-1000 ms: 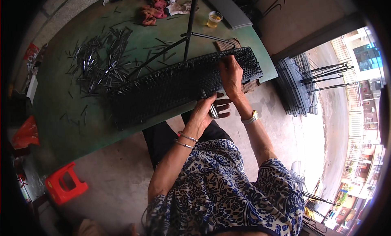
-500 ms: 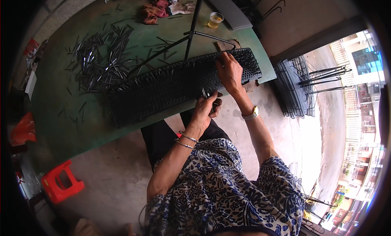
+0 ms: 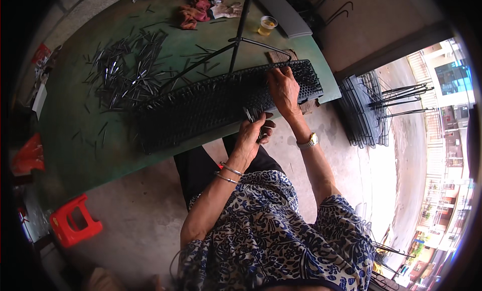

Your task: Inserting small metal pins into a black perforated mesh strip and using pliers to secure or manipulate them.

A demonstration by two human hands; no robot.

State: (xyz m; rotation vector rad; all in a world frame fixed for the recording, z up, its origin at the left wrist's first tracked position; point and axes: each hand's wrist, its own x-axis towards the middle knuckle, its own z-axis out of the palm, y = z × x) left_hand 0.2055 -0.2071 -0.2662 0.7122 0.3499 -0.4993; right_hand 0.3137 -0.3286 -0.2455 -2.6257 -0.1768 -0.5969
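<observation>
A long black wire mesh panel (image 3: 201, 107) lies along the near edge of a green table (image 3: 90, 155). My right hand (image 3: 282, 87) rests flat on the panel near its right end, fingers spread. At the panel's near edge my left hand (image 3: 252, 133) is closed around a small bundle of thin metal pins (image 3: 249, 114) that stick up from the fist. A loose heap of the same metal pins (image 3: 123, 72) is scattered on the table beyond the panel's left half.
A black stand's rods (image 3: 238, 37) cross the table behind the panel. A cup of yellow drink (image 3: 267, 25) and crumpled cloths (image 3: 201, 7) sit at the far edge. Stacked black wire racks (image 3: 364, 110) stand on the floor to the right, a red stool (image 3: 73, 223) at lower left.
My left hand has shifted slightly right along the panel's near edge with the pins. My right hand has stayed on the panel's right end.
</observation>
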